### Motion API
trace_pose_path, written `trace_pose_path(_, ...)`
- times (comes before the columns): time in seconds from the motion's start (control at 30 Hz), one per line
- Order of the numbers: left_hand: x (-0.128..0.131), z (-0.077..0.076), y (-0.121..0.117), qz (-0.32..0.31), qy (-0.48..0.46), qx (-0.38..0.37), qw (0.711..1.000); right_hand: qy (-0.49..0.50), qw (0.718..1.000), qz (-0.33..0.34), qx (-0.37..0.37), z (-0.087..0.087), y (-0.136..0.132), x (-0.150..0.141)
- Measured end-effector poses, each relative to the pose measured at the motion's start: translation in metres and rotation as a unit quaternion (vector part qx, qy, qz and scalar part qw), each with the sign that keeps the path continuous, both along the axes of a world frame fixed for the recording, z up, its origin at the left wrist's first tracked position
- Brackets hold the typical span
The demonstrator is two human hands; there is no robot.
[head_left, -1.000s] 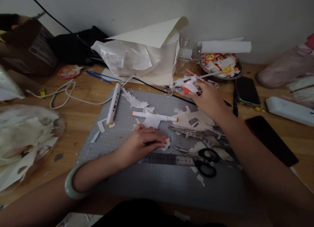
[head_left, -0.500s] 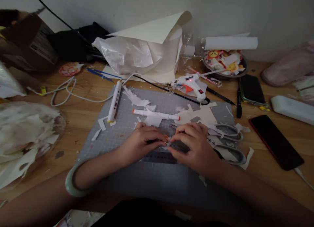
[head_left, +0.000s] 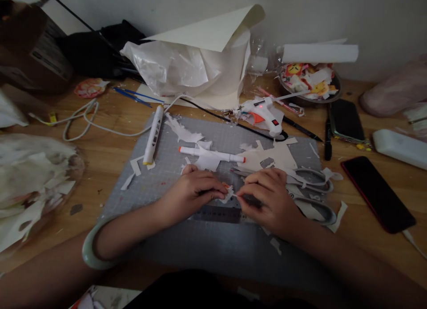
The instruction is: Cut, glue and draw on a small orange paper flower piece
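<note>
Between the fingers of my left hand (head_left: pixel 200 191) is a small white-and-orange paper piece (head_left: pixel 228 193), pinched at its left side. My right hand (head_left: pixel 267 200) is just right of it, thumb and forefinger closed on a tiny white bit (head_left: pixel 235 195) at the piece's edge; its kind is too small to tell. Below the hands a dark ruler (head_left: pixel 216 214) lies on the grey cutting mat (head_left: pixel 187 242). Scissors (head_left: pixel 315 206) rest beside my right hand, their handles showing. Beyond my hands, a white marker with orange ends (head_left: pixel 230 157) lies across paper scraps.
A white glue gun (head_left: pixel 265 115) with a lit red light lies at the back. Another marker (head_left: pixel 154 135) is on the mat's left. A phone (head_left: pixel 378 193) lies right, a bowl of paper cutouts (head_left: pixel 338 89) behind. A bag of scraps (head_left: pixel 36 189) stands left.
My right hand has drawn slightly away to the right from the paper piece, showing more of it. The fingers of my left hand keep their pinch. The whole view has shifted a little.
</note>
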State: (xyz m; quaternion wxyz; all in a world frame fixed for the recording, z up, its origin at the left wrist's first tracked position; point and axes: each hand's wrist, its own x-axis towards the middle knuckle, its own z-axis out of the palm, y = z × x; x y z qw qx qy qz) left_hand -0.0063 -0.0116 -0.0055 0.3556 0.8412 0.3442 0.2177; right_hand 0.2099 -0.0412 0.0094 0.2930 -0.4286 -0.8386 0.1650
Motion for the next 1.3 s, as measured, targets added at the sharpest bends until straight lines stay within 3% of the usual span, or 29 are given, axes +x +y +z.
trace_pose_path(0.27,0.0027,0.0080,-0.0018,0.015,0.004,-0.016,1.000,-0.065,0.993,0.063,0.077,-0.0034,-0.0016,0.0052)
trace_pose_path(0.77,0.0026,0.0075,-0.0022,0.013,0.007,-0.022,1.000,-0.117,0.986,0.060,0.104,-0.0051,-0.0039,0.0020)
trace_pose_path(1.3,0.0028,0.0076,-0.0022,0.014,0.011,-0.029,0.999,-0.120,0.986,0.081,0.083,-0.0071,-0.0039,0.0018)
